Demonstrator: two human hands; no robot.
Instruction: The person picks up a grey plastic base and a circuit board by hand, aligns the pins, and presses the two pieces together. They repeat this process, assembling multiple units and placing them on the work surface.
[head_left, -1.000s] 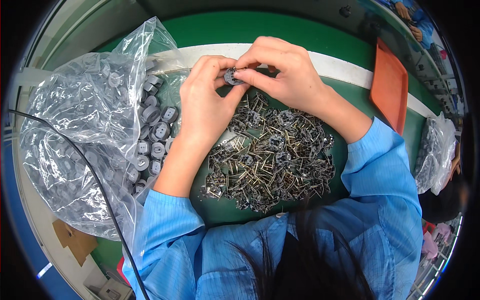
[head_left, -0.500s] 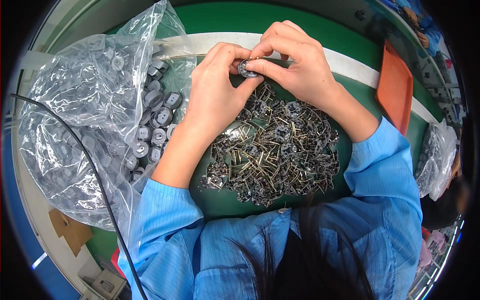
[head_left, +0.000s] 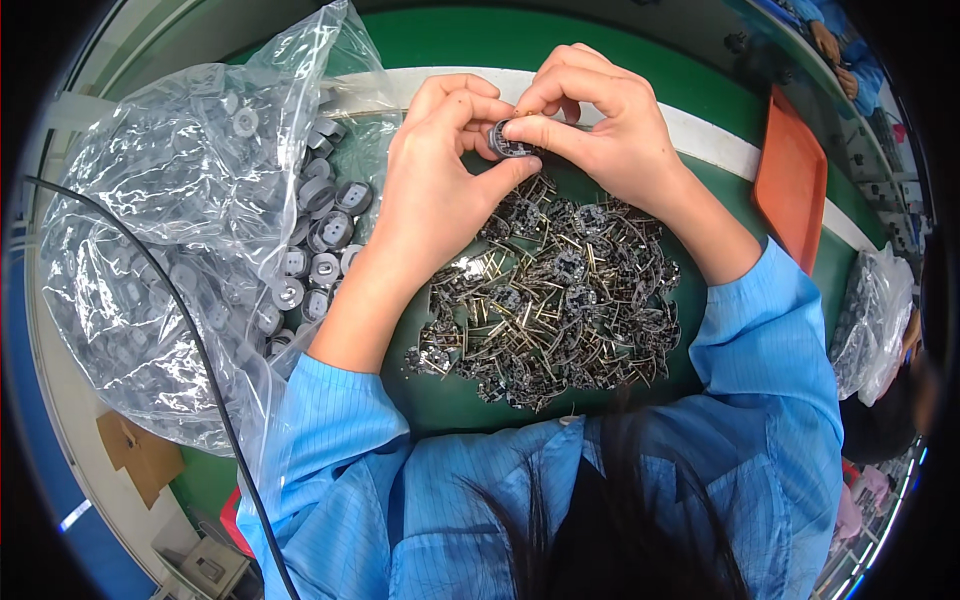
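Observation:
Above the far edge of the pile, my left hand grips a small grey round plastic housing between thumb and fingers. A black round circuit board lies in the housing's open face. My right hand is closed, its thumb pressed against the board and its index finger at the board's far edge. The fingertips hide part of the board. Below both hands spreads a heap of black circuit boards with brass-coloured pins.
Left of my left forearm, loose grey housings spill from a large clear plastic bag. A black cable crosses that bag. An orange tray and another clear bag lie at right. A co-worker's hands show at far right.
Both hands and the held housing have shifted slightly right. My left index finger has lifted and straightened somewhat, while my right thumb stays on the board.

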